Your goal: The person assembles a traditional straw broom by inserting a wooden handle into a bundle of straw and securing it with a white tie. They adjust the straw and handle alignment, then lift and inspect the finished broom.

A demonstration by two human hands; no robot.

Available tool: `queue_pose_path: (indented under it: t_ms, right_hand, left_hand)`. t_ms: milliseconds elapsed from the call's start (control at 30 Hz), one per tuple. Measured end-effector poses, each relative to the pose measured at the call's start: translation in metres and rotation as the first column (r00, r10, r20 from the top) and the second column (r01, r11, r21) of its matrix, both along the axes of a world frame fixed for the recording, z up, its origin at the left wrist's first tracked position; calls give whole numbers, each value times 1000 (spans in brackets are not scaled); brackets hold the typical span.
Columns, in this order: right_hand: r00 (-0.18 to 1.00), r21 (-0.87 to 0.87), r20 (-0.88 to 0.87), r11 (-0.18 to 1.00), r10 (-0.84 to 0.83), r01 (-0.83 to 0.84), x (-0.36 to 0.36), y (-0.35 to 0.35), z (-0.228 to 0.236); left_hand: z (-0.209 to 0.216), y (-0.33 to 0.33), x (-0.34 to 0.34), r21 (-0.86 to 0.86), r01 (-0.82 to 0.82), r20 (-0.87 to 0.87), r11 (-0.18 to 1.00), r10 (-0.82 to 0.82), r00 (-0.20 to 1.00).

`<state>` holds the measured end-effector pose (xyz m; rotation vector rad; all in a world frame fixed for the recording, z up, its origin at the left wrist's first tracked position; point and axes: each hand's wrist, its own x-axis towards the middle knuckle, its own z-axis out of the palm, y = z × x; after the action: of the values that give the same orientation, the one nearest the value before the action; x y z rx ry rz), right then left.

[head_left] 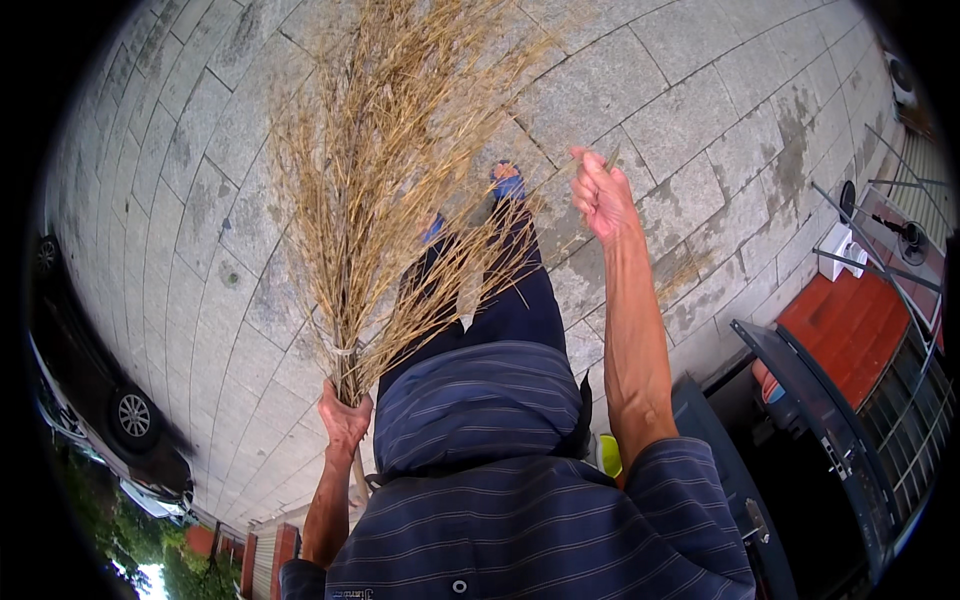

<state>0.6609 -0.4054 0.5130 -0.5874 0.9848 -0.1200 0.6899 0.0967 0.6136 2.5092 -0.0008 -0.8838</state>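
Observation:
My left hand (345, 416) is wrapped round the handle of a straw-coloured twig broom (345, 260), just below the pale binding at its neck. The broom stands in front of me with its dry, spread bristles upward in the head view, partly covering my legs and one foot. To the right of the bristles, my right hand (604, 195) is raised with its fingers curled in a pinch. A small, thin greenish-grey bit shows at its fingertips, too small to name. Apart from the broom's main bundle, this hand hangs over the paving.
Grey paving slabs (690, 95) with damp patches surround my feet; loose straw (685, 275) lies on the right. A dark car (110, 390) is parked on the left. An open dark metal door (810, 410) and a yellow-green container (608, 455) are on the right.

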Motion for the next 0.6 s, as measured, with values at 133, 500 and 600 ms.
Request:
queue_pose_path:
  t_ms: [133, 500, 600]
  right_hand:
    - [992, -110, -116, 993, -52, 39, 0, 0, -8]
    - [977, -129, 112, 972, -184, 198, -32, -88, 15]
    - [921, 116, 359, 986, -152, 118, -15, -73, 39]
  left_hand:
    - [3, -6, 1, 1, -3, 24, 1000, 3, 1000]
    - [10, 6, 3, 78, -95, -52, 992, 99, 994]
    - [-5, 8, 6, 93, -109, -51, 990, 114, 992]
